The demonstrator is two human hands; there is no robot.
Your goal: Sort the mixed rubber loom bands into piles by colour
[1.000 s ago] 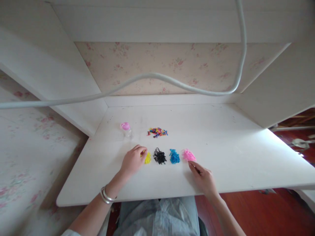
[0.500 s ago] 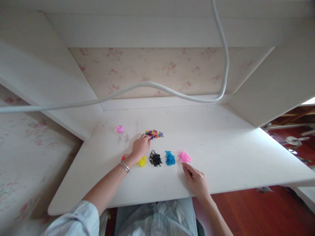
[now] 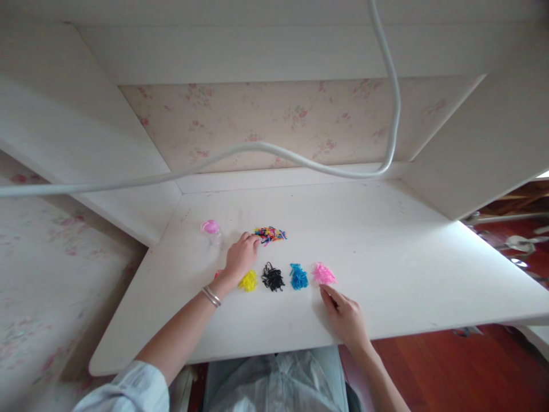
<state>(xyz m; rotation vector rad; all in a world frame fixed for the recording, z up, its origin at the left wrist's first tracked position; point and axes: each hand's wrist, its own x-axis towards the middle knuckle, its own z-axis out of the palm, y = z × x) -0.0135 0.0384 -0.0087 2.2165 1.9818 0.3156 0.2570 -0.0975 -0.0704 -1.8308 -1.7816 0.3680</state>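
Note:
My left hand (image 3: 241,257) reaches across the white desk (image 3: 386,269) with its fingertips pinched at the left edge of a mixed pile of small coloured bands (image 3: 269,233). Below it lie sorted piles in a row: yellow (image 3: 248,281), black (image 3: 273,277), blue (image 3: 298,276) and pink (image 3: 323,273). A bit of red shows under my left wrist. My right hand (image 3: 345,317) rests on the desk just below the pink pile, fingers loosely curled, index finger pointing toward it. What either hand holds is too small to see.
A small clear bottle with a pink cap (image 3: 211,230) stands left of the mixed pile. A white cable (image 3: 274,150) hangs across the view in front of the flowered back wall. White shelf panels close in both sides. Red floor lies at the right.
My left hand moved from the yellow pile up to the mixed pile, then stayed there. My right hand has kept its place below the pink pile.

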